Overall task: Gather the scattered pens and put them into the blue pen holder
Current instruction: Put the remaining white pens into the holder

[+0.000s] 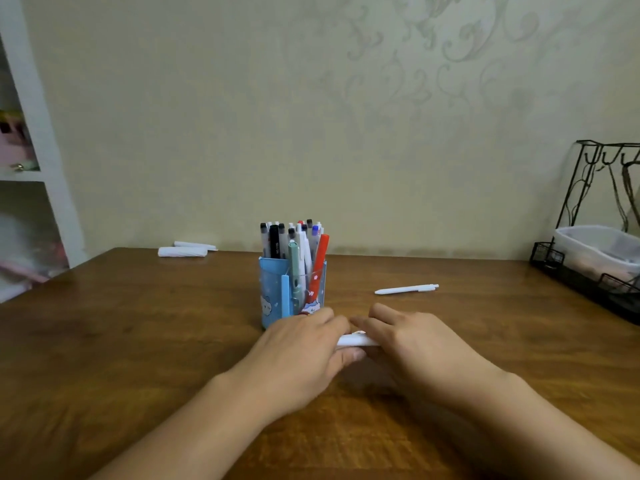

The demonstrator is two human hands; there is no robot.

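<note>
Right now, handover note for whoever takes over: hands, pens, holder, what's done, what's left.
Left hand and right hand: both closed on one white pen, held level between them just in front of the blue pen holder.
Holder: upright at mid-table, already packed with pens.
Still loose: a second white pen lying flat to the holder's right.
White rolled items at the far table edge: cannot tell whether they are pens.
Done: most pens are in.
Left: drop in the held pen, then fetch the loose one.
</note>
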